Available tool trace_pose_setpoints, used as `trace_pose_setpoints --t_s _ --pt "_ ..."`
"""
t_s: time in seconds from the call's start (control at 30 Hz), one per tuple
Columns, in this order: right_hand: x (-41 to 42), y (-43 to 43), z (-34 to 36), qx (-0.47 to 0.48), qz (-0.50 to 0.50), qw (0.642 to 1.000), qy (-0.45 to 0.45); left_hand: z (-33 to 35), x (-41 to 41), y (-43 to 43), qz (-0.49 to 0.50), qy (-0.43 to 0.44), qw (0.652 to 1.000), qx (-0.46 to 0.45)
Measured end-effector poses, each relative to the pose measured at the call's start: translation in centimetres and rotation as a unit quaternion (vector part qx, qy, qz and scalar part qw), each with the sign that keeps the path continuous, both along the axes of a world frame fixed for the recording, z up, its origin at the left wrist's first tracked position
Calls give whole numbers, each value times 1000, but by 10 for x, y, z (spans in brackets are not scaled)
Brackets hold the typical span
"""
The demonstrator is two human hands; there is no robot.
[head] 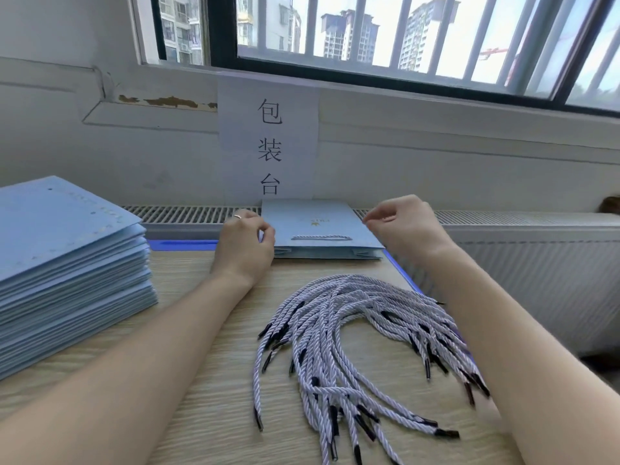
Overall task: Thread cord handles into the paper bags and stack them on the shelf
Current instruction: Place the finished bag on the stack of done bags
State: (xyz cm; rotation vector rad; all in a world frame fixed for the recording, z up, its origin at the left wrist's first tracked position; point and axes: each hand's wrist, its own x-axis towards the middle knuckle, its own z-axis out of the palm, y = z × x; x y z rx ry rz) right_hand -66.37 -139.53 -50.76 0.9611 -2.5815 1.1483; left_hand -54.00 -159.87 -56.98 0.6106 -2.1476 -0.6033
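A light blue paper bag (315,223) lies flat at the far edge of the table, on top of another bag, with a white cord handle (321,237) threaded near its front edge. My left hand (245,246) pinches the bag's left edge. My right hand (402,226) has its fingers curled, fingertips pinched at the bag's right edge. A loose bundle of white twisted cords (352,337) with black tips lies on the table between my forearms.
A tall stack of flat blue bags (67,263) fills the table's left side. Behind the wooden table (208,397) runs a white radiator ledge (503,219), with a paper sign (268,142) on the wall under the barred window.
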Motion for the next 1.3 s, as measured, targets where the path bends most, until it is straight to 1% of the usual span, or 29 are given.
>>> trace_pose_setpoints --t_s 0.07,0.1,0.13,0.2,0.27,0.3,0.37,0.4,0.5,0.57,0.6,0.67,0.77,0.87,0.93,1.0,1.1,1.2,1.3 --pt "18 12 22 -32 62 998 3 5 6 6 5 15 1000 -14" --pt "29 17 32 -20 110 994 -3 7 11 10 2 19 1000 -20" --pt "42 21 39 16 156 988 -10 9 17 14 -6 20 999 -28" --pt "65 24 43 137 219 966 -17 13 32 23 -38 6 998 -40" --pt "83 21 38 255 241 936 -12 19 53 35 -84 -18 996 -39" --pt "88 18 33 296 237 925 -4 23 65 43 -110 -34 993 -33" --pt "92 14 19 346 204 916 13 28 92 61 -176 -65 982 -29" --pt "91 12 10 347 188 919 19 29 106 71 -216 -79 973 -35" --pt "83 7 -10 283 169 943 36 22 137 96 -323 -135 934 -68" --pt "76 3 -20 237 156 958 48 14 137 99 -335 -198 910 -142" --pt "74 1 -25 215 148 964 52 11 134 97 -326 -216 904 -171" --pt "71 -4 -32 173 131 973 72 7 123 88 -297 -208 913 -185" --pt "64 -10 -40 102 118 983 94 3 111 69 -248 -190 937 -157" --pt "56 -14 -45 76 99 985 120 -2 102 53 -202 -168 957 -126" --pt "55 -14 -46 48 84 985 144 -3 99 49 -193 -139 967 -85" --pt "59 -14 -44 -5 80 981 178 -2 100 49 -192 -108 974 -48" --pt "75 -10 -33 -107 87 975 174 4 106 53 -194 -48 980 -7" --pt "85 -10 -28 -126 84 972 179 8 109 59 -204 -6 979 23" --pt "86 -13 -29 -121 61 975 176 8 110 64 -203 -7 979 16"
